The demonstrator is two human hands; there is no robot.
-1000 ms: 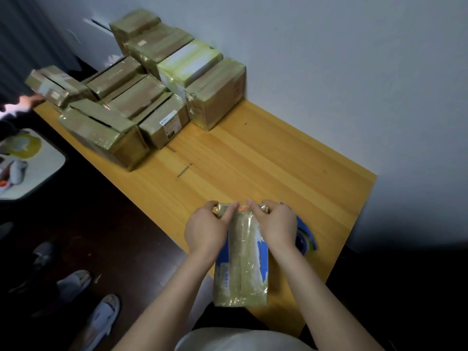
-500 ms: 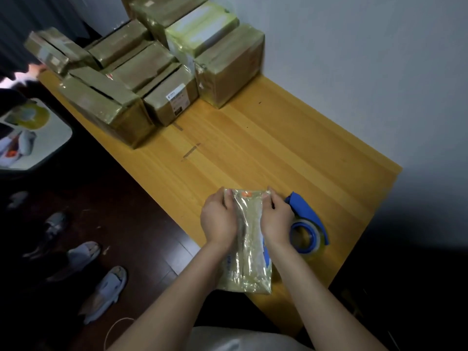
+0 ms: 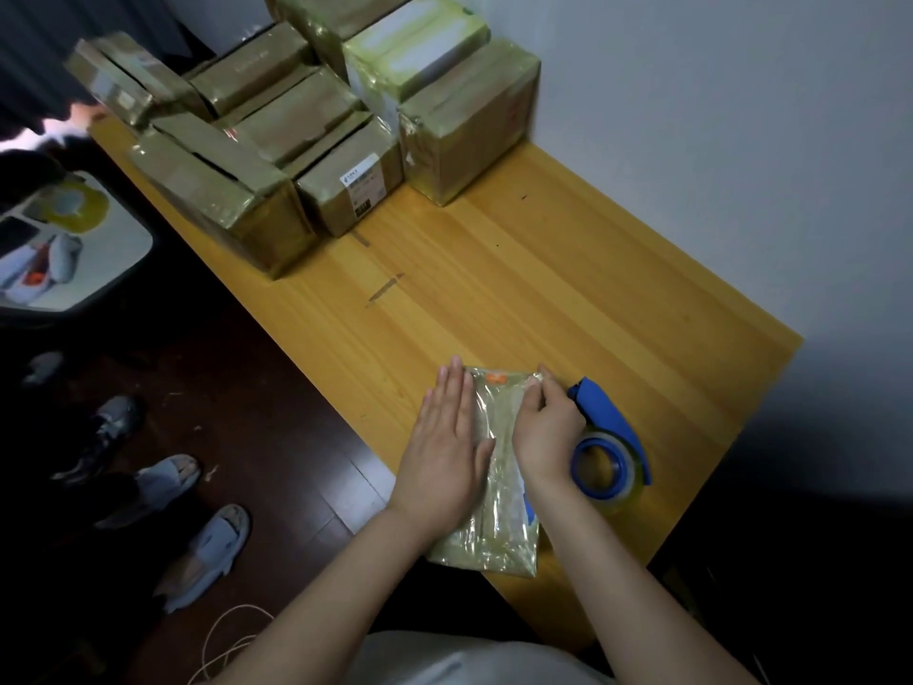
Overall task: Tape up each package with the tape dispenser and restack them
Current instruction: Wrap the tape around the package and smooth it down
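Note:
A flat package [image 3: 499, 516] wrapped in shiny clear tape lies on the near end of the wooden table [image 3: 568, 289], its near end overhanging the edge. My left hand [image 3: 444, 447] lies flat on its left half with straight fingers. My right hand [image 3: 546, 432] rests on its right side, fingers curled over the far right corner. The blue tape dispenser [image 3: 610, 442] with a roll of clear tape lies on the table just right of my right hand, untouched.
Several taped cardboard boxes [image 3: 316, 126] are stacked at the far left end of the table against the wall. Another person's hand [image 3: 74, 118] shows by the leftmost box. A white stool [image 3: 74, 239] with a tape roll and sandalled feet [image 3: 197, 546] are on the dark floor at left.
My left hand has flattened from a curled grip at the package's far end to a flat palm on its left half. The view has shifted slightly closer.

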